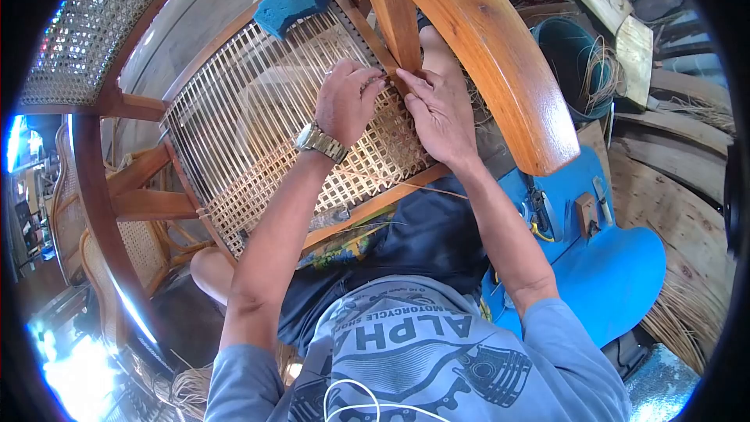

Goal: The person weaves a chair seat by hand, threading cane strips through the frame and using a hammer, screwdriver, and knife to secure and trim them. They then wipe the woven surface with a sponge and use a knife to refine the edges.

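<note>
A wooden chair seat frame [383, 209] lies across my lap, strung with pale parallel cane strands [234, 86]. Nearest me, the strands are woven into an open square cane mesh [375, 160]. My left hand [344, 105], with a metal watch on the wrist, is over the mesh near the right rail, its thumb and fingers pinched on what looks like a thin cane strand, mostly hidden. Just across the rail is my right hand [444, 113], its fingers stretched toward the left fingertips and touching the wood. A loose cane strand [414, 185] trails across the mesh toward my right forearm.
A blue foam piece [293, 6] rests on the far rail. The curved wooden armrest [500, 55] arches beside my right arm. To the right are a blue plastic seat [601, 266] with tools on it and a dark bucket [566, 62] with cane. Another woven panel [94, 39] stands at left.
</note>
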The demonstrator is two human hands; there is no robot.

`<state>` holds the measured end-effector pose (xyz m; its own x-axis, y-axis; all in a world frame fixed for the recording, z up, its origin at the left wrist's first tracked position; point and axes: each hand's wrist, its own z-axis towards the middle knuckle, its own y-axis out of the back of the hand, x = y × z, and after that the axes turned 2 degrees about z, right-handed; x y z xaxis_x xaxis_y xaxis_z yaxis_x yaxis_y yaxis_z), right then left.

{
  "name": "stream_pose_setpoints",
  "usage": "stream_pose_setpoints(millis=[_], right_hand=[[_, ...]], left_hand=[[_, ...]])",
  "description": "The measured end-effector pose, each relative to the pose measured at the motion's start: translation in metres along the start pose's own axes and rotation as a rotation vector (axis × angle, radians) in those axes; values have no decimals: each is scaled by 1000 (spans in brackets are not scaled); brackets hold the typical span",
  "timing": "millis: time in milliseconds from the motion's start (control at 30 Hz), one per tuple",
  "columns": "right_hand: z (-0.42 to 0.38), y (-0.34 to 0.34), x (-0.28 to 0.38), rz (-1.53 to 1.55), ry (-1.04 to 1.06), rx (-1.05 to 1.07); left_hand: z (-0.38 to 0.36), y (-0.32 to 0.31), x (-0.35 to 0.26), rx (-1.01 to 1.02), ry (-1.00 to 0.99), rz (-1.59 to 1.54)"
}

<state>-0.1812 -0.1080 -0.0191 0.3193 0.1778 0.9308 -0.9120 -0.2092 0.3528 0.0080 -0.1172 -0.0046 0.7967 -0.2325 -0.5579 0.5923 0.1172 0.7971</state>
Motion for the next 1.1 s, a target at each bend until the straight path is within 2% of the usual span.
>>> stream_pose_setpoints(millis=[133,200,267,333,433,467,500,567,733,933,1000,1100], right_hand=[[1,-6,1,86,-44,-12],[3,-10,-2,-76,13,39],[1,-8,3,-50,-16,35],[1,-8,3,-24,-45,31],[0,-12,-5,-32,-38,16],[0,-14,-6,62,-31,7],[1,-16,-5,157,-24,-1],[-1,-15,-4,116,-4,-1],[1,-16,0,54,-55,21],[4,-16,-8,103,-49,68],[3,-14,-4,146,-139,79],[3,-14,-10,121,-68,84]], left_hand=[[-1,-8,-2,-45,-8,-1],[0,-9,-3,-45,11,2],[3,-9,-6,-43,31,2],[8,-10,-7,32,164,12],[11,-12,-10,29,181,59],[13,-12,-10,31,179,59],[16,-10,-9,79,174,57],[18,-7,-7,128,172,58],[11,-11,0,32,-35,54],[-1,-19,-6,-104,-56,20],[-1,-18,-6,-114,-73,19],[0,-14,-7,-82,-128,74]])
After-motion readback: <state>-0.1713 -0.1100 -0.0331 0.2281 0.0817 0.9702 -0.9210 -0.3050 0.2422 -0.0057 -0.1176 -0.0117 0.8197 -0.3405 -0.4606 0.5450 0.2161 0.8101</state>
